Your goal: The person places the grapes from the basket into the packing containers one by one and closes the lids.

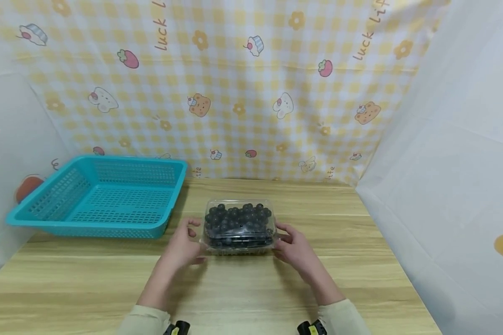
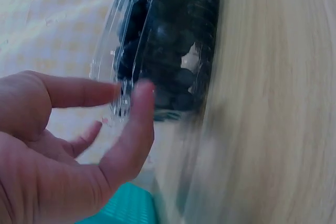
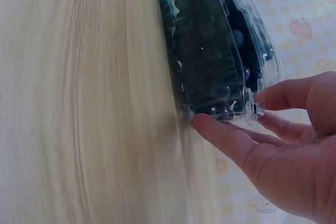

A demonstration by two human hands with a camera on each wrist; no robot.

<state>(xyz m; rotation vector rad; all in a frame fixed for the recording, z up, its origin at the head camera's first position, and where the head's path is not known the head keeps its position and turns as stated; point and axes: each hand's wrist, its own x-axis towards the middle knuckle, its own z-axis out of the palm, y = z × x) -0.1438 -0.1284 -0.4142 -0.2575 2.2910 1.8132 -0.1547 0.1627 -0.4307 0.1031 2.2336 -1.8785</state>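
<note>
A clear plastic clamshell box (image 1: pixel 240 226) of dark round fruit, like black grapes, sits on the wood-grain table, its lid on top. At its left end is my left hand (image 1: pixel 185 244), thumb and index finger apart. In the left wrist view the left hand (image 2: pixel 68 145) is partly blurred, its index fingertip at the box's rim and its thumb overlapping the side; firm contact cannot be told. My right hand (image 1: pixel 293 246) touches the opposite end. The right wrist view shows the right hand's index finger (image 3: pixel 286 94) at the rim and its thumb (image 3: pixel 223 135) at a lower corner.
A turquoise plastic basket (image 1: pixel 109 226) with perforated walls stands to the left, just beyond my left hand. Behind the table (image 1: pixel 243 298) hangs a yellow checked cloth (image 1: pixel 234 74) with cartoon prints. White sheeting (image 1: pixel 444 116) borders the right side.
</note>
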